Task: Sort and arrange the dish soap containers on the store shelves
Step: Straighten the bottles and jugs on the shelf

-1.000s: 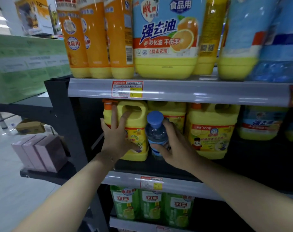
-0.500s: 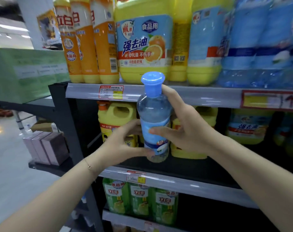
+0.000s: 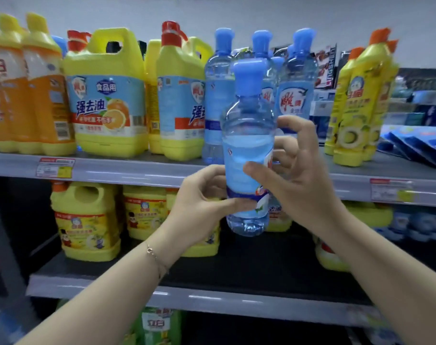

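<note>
**Store shelves part-sorted, 1 blue bottle in hand**

Store shelving fills your head view, stocked on 3 levels against a pale wall. You hold a clear blue-capped bottle (image 3: 248, 155) upright in front of the top shelf (image 3: 137, 168), off any surface. Your left hand (image 3: 199, 205) grips its lower label, thumb across the front. Your right hand (image 3: 299, 175) curls round its middle, thumb on the label and fingers behind, the top finger looking loose.

Just behind it stands a row of matching blue bottles (image 3: 218, 95), at least 3 caps showing, between the big yellow jugs (image 3: 107, 95) and the tall yellow bottles (image 3: 356, 108). Orange bottles (image 3: 37, 95) line the far left. Handled yellow jugs (image 3: 87, 220) sit on the middle shelf (image 3: 212, 267); green bottles (image 3: 159, 324) show below.

Kinds look largely grouped already. By the look of it, this bottle belongs with its blue row and is not yet set down. Whether other strays remain cannot be told, since the right side is blurred.
</note>
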Demonstrator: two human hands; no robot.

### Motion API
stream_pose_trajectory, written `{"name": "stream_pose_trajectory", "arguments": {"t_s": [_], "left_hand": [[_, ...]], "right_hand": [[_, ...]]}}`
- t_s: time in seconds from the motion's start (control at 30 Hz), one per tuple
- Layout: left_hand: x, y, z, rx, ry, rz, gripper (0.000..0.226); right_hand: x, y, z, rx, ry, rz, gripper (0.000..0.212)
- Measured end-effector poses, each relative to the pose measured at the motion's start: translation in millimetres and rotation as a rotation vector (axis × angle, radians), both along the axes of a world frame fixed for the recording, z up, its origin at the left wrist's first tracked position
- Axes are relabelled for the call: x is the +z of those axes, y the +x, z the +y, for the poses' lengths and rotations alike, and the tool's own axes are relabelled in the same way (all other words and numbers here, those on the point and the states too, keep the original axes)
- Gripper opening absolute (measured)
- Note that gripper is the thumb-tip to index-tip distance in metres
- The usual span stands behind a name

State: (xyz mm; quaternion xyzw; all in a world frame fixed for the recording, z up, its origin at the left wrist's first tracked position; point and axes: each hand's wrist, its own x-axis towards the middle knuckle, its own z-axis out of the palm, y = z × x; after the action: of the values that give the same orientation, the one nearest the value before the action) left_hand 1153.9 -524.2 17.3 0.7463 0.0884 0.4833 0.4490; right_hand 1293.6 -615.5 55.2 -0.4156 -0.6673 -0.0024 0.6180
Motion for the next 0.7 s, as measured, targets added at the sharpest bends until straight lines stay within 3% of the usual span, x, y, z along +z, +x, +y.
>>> {"name": "stream_pose_trajectory", "arguments": {"t_s": [0.13,0.37,0.5,0.7], "left_hand": [[28,44,-16,-0.012,0.012,-0.036,0.05],[62,111,-30,0.168,0.243,0.005,0.039],[61,121,-18,0.386,0.535,0.064,0.058],[50,119,1,0.586,0.957,0.209,0.029]], "right_hand": [[9,38,-18,-0.071,-0.048,-0.022,0.079],[39,92,-15,-0.127,0.073,0.118,0.063],[38,110,1,-0.244,0.15,0.198,0.063],[34,113,14,-0.285,0.24,0.223,0.064]]}}
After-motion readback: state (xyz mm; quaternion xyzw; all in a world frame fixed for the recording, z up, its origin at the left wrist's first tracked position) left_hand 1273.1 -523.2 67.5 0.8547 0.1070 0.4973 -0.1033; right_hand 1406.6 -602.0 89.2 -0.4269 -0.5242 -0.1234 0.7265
